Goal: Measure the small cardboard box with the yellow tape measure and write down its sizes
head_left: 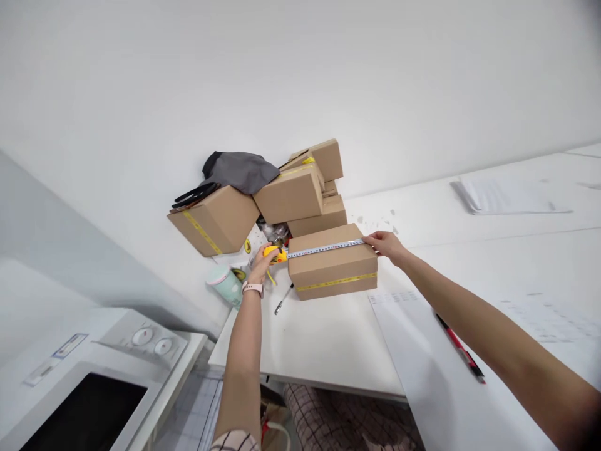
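As the blade (319, 249) of a tape measure (278, 254) runs lengthwise over the top of a box (333, 275), the person's two hands hold its ends. The left hand (259, 265) is curled closed around the yellow tape measure, just beside the box's left end. The right hand (385, 243), fingers bent in a pinch, holds the blade's far end at the box's right edge. The box sits on the white desk (328, 341), a yellow strip along its near side. A pen (282, 302) lies beside its near left corner; a cup (225, 285) stands near the left wrist. Behind are stacked boxes (290, 199) and a grey cloth (241, 172). Near the right forearm, a red-and-black pencil (459, 346) lies on paper (408, 338).
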